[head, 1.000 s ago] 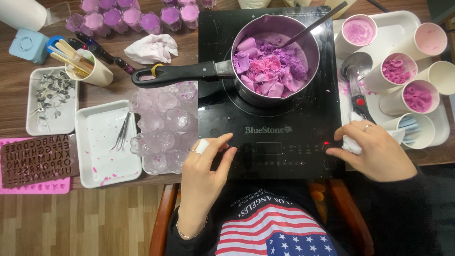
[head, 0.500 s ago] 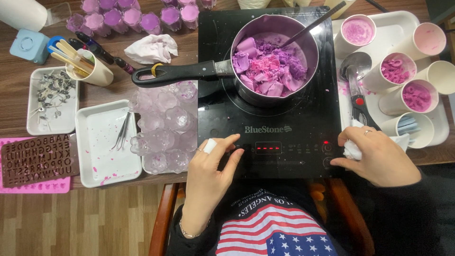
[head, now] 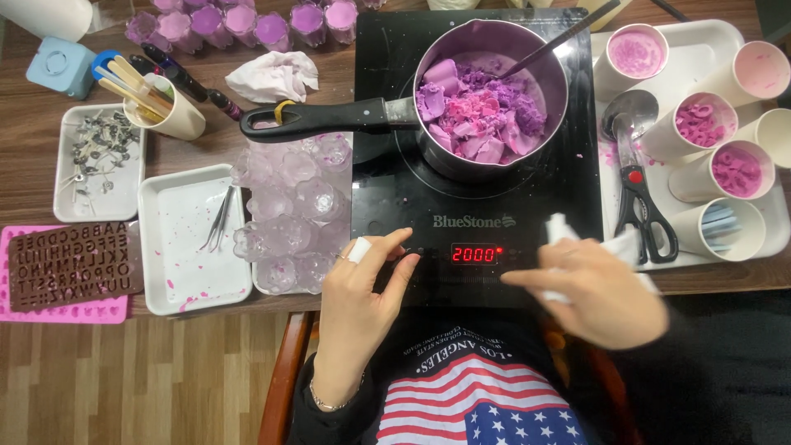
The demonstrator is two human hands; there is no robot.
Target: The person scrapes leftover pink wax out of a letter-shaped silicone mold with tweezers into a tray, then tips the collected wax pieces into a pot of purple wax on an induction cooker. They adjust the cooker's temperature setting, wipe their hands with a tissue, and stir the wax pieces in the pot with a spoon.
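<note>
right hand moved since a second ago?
Yes. The right hand, holding a white tissue, slid left from the tray's edge by the scissors toward the cooktop's red display.

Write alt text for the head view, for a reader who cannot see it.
A person's left hand and right hand, which clutches crumpled white tissue, rest on the control strip of a black induction cooktop. On it stands a saucepan of purple and pink wax chunks.
</note>
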